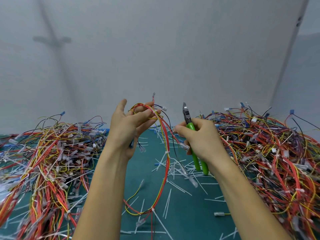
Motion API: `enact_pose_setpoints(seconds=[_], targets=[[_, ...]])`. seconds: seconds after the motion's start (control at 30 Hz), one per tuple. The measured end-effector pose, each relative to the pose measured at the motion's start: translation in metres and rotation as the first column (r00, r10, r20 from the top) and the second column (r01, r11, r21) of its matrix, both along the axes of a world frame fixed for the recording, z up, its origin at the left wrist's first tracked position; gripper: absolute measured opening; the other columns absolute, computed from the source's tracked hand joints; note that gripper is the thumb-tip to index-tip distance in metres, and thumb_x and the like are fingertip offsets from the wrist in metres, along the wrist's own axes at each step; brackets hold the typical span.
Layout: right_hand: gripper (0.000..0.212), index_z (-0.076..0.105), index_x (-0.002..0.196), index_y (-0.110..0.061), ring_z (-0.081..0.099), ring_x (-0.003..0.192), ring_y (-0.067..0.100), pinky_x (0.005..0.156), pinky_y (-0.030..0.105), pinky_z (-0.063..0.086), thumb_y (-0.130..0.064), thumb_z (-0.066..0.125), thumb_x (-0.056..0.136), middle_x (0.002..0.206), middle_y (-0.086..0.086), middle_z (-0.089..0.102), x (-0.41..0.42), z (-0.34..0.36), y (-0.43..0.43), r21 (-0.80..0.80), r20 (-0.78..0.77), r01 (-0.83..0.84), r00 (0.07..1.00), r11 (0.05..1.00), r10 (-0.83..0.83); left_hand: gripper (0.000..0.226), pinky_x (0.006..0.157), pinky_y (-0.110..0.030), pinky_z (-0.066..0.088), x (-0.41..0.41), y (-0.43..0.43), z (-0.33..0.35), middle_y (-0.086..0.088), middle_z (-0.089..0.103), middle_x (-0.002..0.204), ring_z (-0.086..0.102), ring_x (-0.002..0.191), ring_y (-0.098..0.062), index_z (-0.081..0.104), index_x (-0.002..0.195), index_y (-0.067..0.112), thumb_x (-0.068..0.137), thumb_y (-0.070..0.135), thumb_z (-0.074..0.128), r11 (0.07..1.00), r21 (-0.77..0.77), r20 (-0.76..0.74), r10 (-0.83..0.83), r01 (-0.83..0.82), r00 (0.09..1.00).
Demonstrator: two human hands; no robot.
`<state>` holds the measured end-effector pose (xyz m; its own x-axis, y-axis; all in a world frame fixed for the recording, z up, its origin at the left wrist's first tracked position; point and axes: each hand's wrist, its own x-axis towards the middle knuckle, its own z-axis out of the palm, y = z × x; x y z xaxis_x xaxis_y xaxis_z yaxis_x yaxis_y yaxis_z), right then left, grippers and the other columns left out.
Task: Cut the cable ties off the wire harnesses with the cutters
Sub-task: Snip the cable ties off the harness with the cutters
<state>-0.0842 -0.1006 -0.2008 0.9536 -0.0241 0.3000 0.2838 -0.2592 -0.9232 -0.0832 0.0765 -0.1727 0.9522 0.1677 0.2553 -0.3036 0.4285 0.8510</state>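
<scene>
My left hand [129, 126] holds up a wire harness [165, 163] of red, yellow and black wires, its fingers curled round the top loop. White cable ties [167, 152] bind the bundle at the top loop, at mid-length and near the bottom [153, 209]. The harness hangs down to the green mat [190, 213]. My right hand [201, 138] grips green-handled cutters [192, 135], jaws pointing up and nearly closed, a little to the right of the harness and not touching it.
A big heap of harnesses [48, 156] lies on the left, another heap [270, 149] on the right. Several cut white tie pieces [176, 170] litter the mat between them. A grey wall [155, 49] stands close behind.
</scene>
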Motion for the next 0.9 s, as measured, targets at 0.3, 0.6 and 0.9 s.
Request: enact_pose_setpoints(seconds=[0.3, 0.6, 0.9], targets=[[0.017, 0.065, 0.076, -0.019, 0.051, 0.048, 0.014, 0.047, 0.031, 0.048, -0.009, 0.078, 0.079, 0.066, 0.005, 0.067, -0.005, 0.006, 0.003, 0.247, 0.047, -0.029, 0.999, 0.969, 0.018, 0.110, 0.072, -0.030, 0.060, -0.005, -0.008, -0.002, 0.006, 0.062, 0.105, 0.073, 0.078, -0.022, 0.000, 0.156, 0.029, 0.080, 0.017, 0.079, 0.862, 0.492, 0.145, 0.060, -0.125, 0.988], [0.014, 0.066, 0.079, -0.015, 0.053, 0.044, 0.010, 0.044, 0.029, 0.050, -0.008, 0.079, 0.080, 0.056, -0.003, 0.061, -0.010, 0.013, 0.002, 0.373, 0.068, -0.012, 0.998, 0.928, -0.014, 0.123, 0.073, -0.017, 0.055, -0.008, -0.018, -0.002, -0.004, 0.052, 0.126, 0.073, 0.076, -0.017, -0.009, 0.154, 0.036, 0.075, 0.001, 0.080, 0.795, 0.603, 0.156, -0.035, -0.067, 0.987], [0.009, 0.063, 0.088, -0.011, 0.059, 0.046, 0.014, 0.046, 0.033, 0.055, -0.013, 0.072, 0.088, 0.063, -0.002, 0.068, -0.015, 0.016, 0.005, 0.352, 0.066, -0.075, 0.996, 0.933, 0.055, 0.130, 0.089, -0.062, 0.051, -0.007, -0.017, -0.002, -0.003, 0.054, 0.122, 0.075, 0.080, -0.023, -0.010, 0.153, 0.040, 0.071, 0.003, 0.084, 0.795, 0.605, 0.123, -0.026, -0.055, 0.992]])
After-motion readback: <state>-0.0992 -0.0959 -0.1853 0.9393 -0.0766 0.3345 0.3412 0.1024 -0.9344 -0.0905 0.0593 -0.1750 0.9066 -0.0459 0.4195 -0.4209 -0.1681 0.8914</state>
